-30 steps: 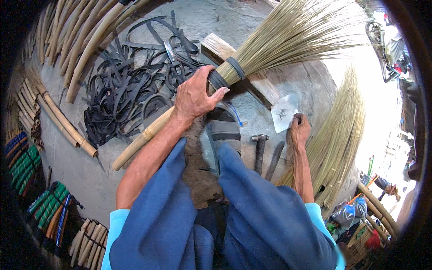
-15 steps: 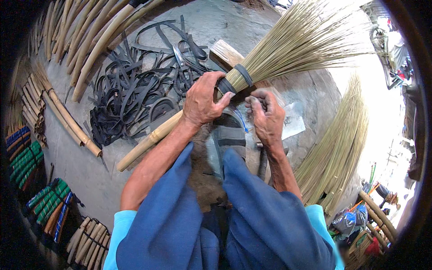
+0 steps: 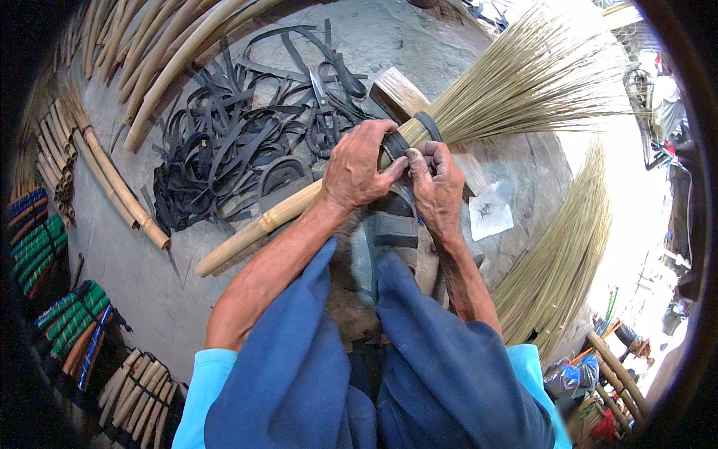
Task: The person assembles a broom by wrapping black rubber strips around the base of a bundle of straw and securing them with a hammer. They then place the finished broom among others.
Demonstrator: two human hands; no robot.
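Observation:
A broom lies slantwise in front of me, its bamboo handle (image 3: 262, 224) toward the lower left and its straw head (image 3: 516, 78) fanning to the upper right. Two black rubber bands circle the neck, the outer band (image 3: 428, 126) apart from the one by my fingers. My left hand (image 3: 363, 166) is wrapped over the neck, thumb along its near side. Right beside that thumb, my right hand (image 3: 437, 183) is closed, thumb and forefinger pinched at the inner band (image 3: 394, 144). Its other fingers are curled, and the pinched bit is mostly hidden.
Tangled black rubber strips (image 3: 202, 168) lie left of the broom, with scissors (image 3: 320, 88) at their edge. A wooden block (image 3: 400, 93) sits behind the neck. Loose straw (image 3: 561, 262) lies at right, near white paper (image 3: 491, 217). Bamboo poles (image 3: 123, 187) and tied bundles (image 3: 138, 393) stand leftward.
My right hand has moved up and left, from just below the neck to the inner band next to my left thumb. My left hand keeps its hold; the whole view has shifted slightly.

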